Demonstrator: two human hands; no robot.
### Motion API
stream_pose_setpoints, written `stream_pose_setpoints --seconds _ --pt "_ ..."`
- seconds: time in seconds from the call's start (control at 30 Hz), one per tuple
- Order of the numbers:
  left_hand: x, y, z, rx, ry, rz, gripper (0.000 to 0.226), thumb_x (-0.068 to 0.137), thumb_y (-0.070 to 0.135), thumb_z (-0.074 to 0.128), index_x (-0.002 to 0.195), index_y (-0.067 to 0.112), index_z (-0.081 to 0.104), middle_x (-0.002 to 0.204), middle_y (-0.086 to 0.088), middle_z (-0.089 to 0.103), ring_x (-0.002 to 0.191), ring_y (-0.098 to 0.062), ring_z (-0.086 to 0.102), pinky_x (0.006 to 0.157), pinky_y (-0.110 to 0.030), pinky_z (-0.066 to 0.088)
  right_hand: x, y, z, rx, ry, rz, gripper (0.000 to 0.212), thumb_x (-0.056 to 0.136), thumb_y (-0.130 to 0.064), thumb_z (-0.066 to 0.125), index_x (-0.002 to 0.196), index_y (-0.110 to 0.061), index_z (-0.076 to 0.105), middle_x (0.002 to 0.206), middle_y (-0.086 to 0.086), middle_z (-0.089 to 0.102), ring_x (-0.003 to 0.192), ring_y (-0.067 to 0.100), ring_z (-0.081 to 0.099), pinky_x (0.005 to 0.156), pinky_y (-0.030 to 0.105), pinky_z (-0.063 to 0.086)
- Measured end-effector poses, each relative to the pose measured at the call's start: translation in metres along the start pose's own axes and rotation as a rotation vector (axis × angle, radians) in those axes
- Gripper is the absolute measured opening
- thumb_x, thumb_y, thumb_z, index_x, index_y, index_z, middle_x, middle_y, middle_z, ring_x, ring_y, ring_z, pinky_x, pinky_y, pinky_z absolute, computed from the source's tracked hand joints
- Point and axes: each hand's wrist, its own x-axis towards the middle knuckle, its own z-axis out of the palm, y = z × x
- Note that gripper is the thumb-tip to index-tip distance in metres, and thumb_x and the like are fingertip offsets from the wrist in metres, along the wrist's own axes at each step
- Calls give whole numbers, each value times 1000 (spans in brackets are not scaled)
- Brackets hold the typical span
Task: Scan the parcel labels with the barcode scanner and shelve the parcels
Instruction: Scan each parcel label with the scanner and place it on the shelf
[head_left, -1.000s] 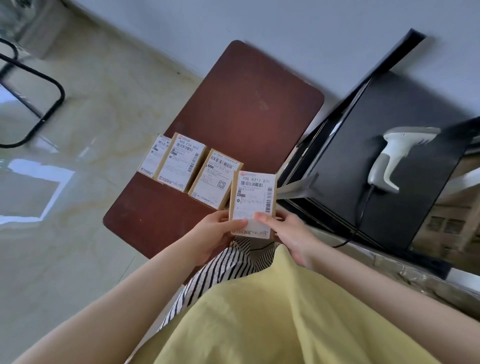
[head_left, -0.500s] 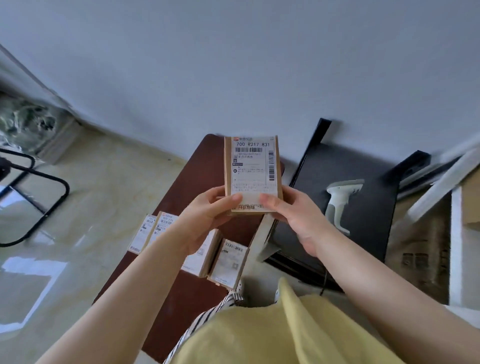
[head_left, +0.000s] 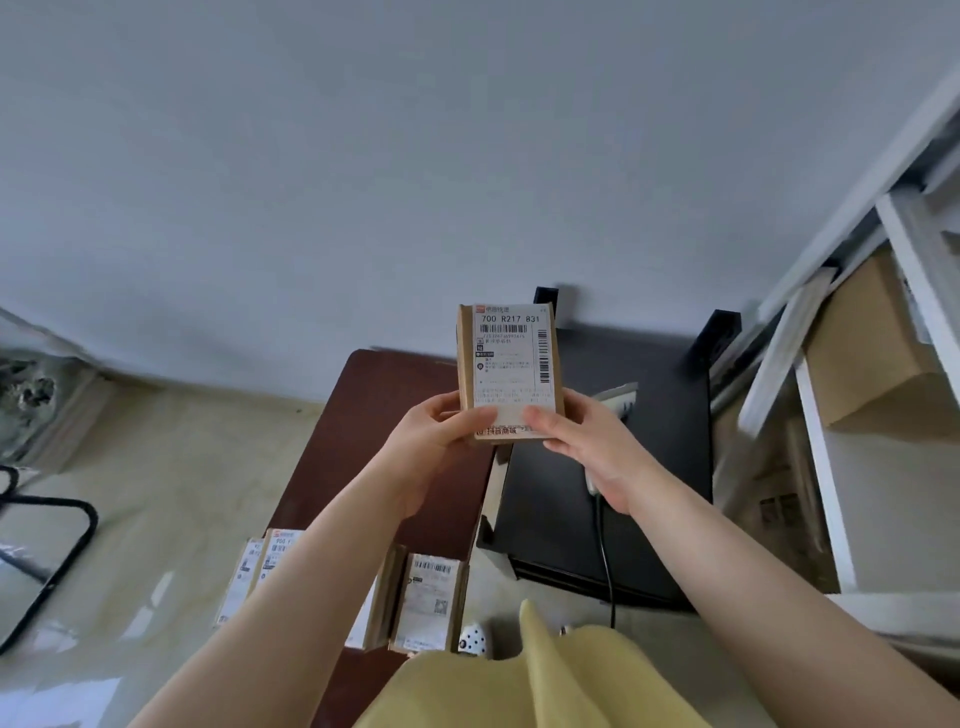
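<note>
Hands meet at the centre of the frame around one small cardboard parcel (head_left: 511, 371), held upright above the tabletops with its white label (head_left: 511, 358) facing the camera. Left hand (head_left: 434, 434) grips the parcel's lower left edge, thumb laid across the bottom of the label and the other fingers curled behind the box. Right hand (head_left: 584, 441) grips the lower right corner the same way, thumb on the front and fingers wrapped round the back. Printed at the top of the label is "700 R217 831", with one barcode beneath it and another running down the right side. Just behind the right hand, and mostly hidden by it, the white barcode scanner (head_left: 618, 397) lies on a black table (head_left: 665, 467) at centre right; its dark cable (head_left: 605, 561) trails down toward the lower edge of that table. Left of the black table stands a reddish-brown table (head_left: 374, 415), and at its near end, in the lower centre of the frame, more labelled parcels (head_left: 431, 603) lie in a row, partly covered by the left forearm. White shelving (head_left: 831, 493) rises along the right side of the frame, with a large brown cardboard box (head_left: 872, 353) sitting on one shelf at upper right. A yellow garment (head_left: 545, 686) fills the bottom centre, and a pale glossy floor (head_left: 171, 467) spreads across the left.
</note>
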Motion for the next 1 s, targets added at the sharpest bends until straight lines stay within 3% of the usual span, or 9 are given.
stream_pose_setpoints --seconds 0.1,0.17,0.27,0.47,0.63,0.8,0.9,1.0 --pt "8 -13 1 5 63 -40 48 85 23 76 129 11 61 106 -2 78 100 -15 73 95 -30 56 10 27 -13 21 95 40 81 76 -61 67 145 -24 47 125 -13 63 125 11 54 108 36 41" --pt "12 -20 -3 11 119 -60 58 79 30 80 131 12 60 105 0 78 107 -20 71 103 -36 53 20 52 -27 -19 316 79 72 84 -56 67 142 -18 48 123 -9 58 123 15 53 102 35 43" --pt "14 -29 -12 -8 165 -75 78 64 39 83 133 12 59 108 -3 78 111 -25 70 106 -42 51 34 93 -46 -322 683 162 65 84 -47 74 133 -12 52 125 6 59 119 26 55 95 42 48" --pt "10 -44 -25 -58 226 -80 78 65 33 83 135 11 56 109 -5 78 104 -21 74 103 -39 52 60 114 -46 -565 826 258 66 78 -45 80 122 -6 51 123 15 61 116 37 56 93 47 49" --pt "5 -48 -34 -79 260 -78 80 65 32 83 136 10 55 108 -6 78 102 -21 74 99 -36 54 75 112 -39 -481 801 315 57 82 -34 78 114 -2 44 116 20 64 106 41 63 82 47 52" --pt "4 -50 -38 -78 280 -74 79 64 36 83 134 12 56 108 -4 78 105 -21 73 104 -38 52 59 107 -43 -157 765 208 38 85 -28 76 110 -8 57 103 6 65 99 30 64 78 34 45" --pt "6 -52 -36 -112 267 -82 63 79 28 79 135 11 56 108 -4 78 104 -18 73 104 -35 52 44 92 -50 86 601 127 23 90 -24 71 109 -10 68 98 5 69 92 24 63 79 34 47" --pt "6 -53 -34 -96 229 -90 56 86 23 76 137 11 55 109 -4 78 112 -24 70 107 -37 51 20 62 -59 217 266 55 18 92 -25 67 105 -13 72 96 11 75 83 22 64 75 33 51"
